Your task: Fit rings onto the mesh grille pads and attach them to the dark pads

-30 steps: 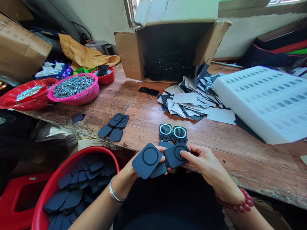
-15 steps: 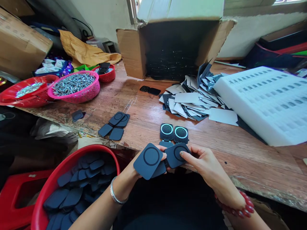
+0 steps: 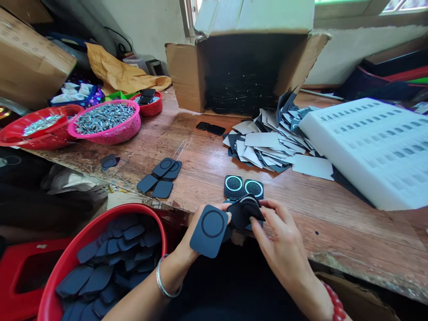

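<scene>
My left hand is closed on a dark blue folding wireless charger, whose rounded square panel has a ring outline. My right hand pinches the edge of a black cover sheet, which is bent up over the charger's right part. A pale curved band shows under the bend; how far the sheet is attached is hidden. Just behind the hands lies an opened charger with white rings on gridded panels, its near part covered by my hands. Several folded-out dark chargers lie to the left.
A red tub of dark pads stands below the table edge at left. Baskets of small metal parts, including a pink one, sit beyond. Loose cut sheets, a white foam tray and an open carton occupy the back and right.
The dark sheet on the right panel lay flat and now curls upward in my right fingers, showing a pale band. Both hands have moved slightly down.
</scene>
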### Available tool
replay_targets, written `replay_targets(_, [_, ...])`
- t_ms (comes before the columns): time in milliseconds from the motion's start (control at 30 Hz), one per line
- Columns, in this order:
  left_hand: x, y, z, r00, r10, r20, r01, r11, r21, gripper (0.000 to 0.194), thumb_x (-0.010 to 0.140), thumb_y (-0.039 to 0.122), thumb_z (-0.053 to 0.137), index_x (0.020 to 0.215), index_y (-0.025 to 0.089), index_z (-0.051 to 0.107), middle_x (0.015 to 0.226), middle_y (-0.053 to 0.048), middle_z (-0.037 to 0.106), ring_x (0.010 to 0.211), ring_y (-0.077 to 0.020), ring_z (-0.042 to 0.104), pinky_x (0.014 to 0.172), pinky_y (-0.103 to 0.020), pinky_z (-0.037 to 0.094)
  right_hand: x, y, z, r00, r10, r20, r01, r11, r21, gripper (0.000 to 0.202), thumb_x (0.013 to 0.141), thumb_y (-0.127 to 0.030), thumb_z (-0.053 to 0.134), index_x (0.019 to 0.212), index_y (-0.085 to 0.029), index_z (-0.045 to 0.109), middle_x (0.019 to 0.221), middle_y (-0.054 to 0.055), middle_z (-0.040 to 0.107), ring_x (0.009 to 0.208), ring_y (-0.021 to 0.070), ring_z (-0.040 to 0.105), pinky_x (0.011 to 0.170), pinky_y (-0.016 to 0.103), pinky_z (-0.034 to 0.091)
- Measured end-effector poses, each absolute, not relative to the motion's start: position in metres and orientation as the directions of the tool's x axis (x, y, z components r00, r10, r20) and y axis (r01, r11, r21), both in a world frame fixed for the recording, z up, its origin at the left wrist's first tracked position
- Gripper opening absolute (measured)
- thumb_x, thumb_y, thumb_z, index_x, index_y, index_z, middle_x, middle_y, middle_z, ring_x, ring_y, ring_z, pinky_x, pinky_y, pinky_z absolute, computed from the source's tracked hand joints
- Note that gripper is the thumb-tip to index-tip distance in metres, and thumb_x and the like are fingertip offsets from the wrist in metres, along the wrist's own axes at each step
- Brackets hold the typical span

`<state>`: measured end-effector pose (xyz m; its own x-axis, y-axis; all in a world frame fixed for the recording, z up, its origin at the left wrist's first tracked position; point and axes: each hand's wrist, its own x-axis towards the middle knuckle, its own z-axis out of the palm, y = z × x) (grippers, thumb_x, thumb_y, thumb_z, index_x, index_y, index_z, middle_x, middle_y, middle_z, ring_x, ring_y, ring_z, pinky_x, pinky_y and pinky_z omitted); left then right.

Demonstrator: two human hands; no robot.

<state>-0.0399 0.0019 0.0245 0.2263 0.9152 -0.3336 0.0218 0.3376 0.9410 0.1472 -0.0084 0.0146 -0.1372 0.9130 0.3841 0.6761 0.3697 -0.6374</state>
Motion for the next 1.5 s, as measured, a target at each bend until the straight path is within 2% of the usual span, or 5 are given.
replay_targets(233, [-0.033, 0.005, 0.036, 0.067, 0.993, -0.098, 0.165, 0.086, 0.982, 0.032, 0.089, 0.04, 0.054, 0.083, 0.016, 0.075, 0.071, -0.003, 0.067, 0.073, -0.0201, 0.058, 0.068, -0.028, 0.048, 0.129, -0.02, -0.002, -0.182, 0.803, 0.567, 0.804, 0.454, -0.385, 0.044, 0.098, -0.013, 0.044, 0.142, -0.016, 0.044, 0.114, 0.016, 0.052, 0.106, 0.0294, 0.053, 0.089, 0.05, 0.048])
replay_targets(733, [-0.033, 0.006, 0.042, 0.08, 0.977, -0.2, 0.219, 0.178, 0.959, 0.029, 0.084, 0.033, 0.051, 0.091, 0.018, 0.075, 0.072, -0.001, 0.067, 0.068, -0.018, 0.056, 0.061, -0.026, 0.041, 0.137, 0.003, 0.014, -0.03, 0.741, 0.671, 0.696, 0.498, -0.518, 0.053, 0.096, -0.01, 0.052, 0.146, -0.023, 0.042, 0.099, 0.007, 0.062, 0.089, 0.0195, 0.062, 0.08, 0.034, 0.053])
replay_targets(867, [-0.033, 0.006, 0.041, 0.118, 0.975, -0.187, 0.14, 0.17, 0.975, 0.028, 0.083, 0.034, 0.053, 0.088, 0.017, 0.074, 0.076, -0.002, 0.068, 0.072, -0.0184, 0.057, 0.062, -0.026, 0.042, 0.144, 0.005, 0.016, 0.152, 0.876, 0.458, 0.577, 0.298, -0.761, 0.035, 0.093, -0.028, 0.06, 0.127, -0.021, 0.053, 0.089, 0.003, 0.067, 0.077, 0.0183, 0.065, 0.066, 0.029, 0.054])
replay_targets(1033, [-0.033, 0.007, 0.036, 0.151, 0.954, -0.257, 0.073, 0.249, 0.966, 0.032, 0.083, 0.039, 0.057, 0.094, 0.016, 0.075, 0.069, -0.002, 0.066, 0.061, -0.0164, 0.055, 0.056, -0.026, 0.041, 0.15, 0.008, 0.027, 0.132, 0.949, 0.285, 0.479, 0.191, -0.857, 0.016, 0.091, -0.035, 0.061, 0.086, -0.021, 0.065, 0.076, 0.002, 0.065, 0.065, 0.0149, 0.06, 0.061, 0.027, 0.05])
replay_targets(1500, [-0.037, 0.003, 0.025, 0.249, 0.933, -0.259, -0.028, 0.274, 0.961, 0.034, 0.086, 0.036, 0.058, 0.111, 0.019, 0.075, 0.081, -0.004, 0.072, 0.067, -0.0173, 0.057, 0.062, -0.027, 0.045, 0.15, 0.019, 0.028, 0.163, 0.981, 0.109, 0.314, 0.053, -0.948, 0.022, 0.081, -0.039, 0.062, 0.071, -0.021, 0.057, 0.07, -0.001, 0.055, 0.056, 0.0122, 0.052, 0.049, 0.024, 0.044])
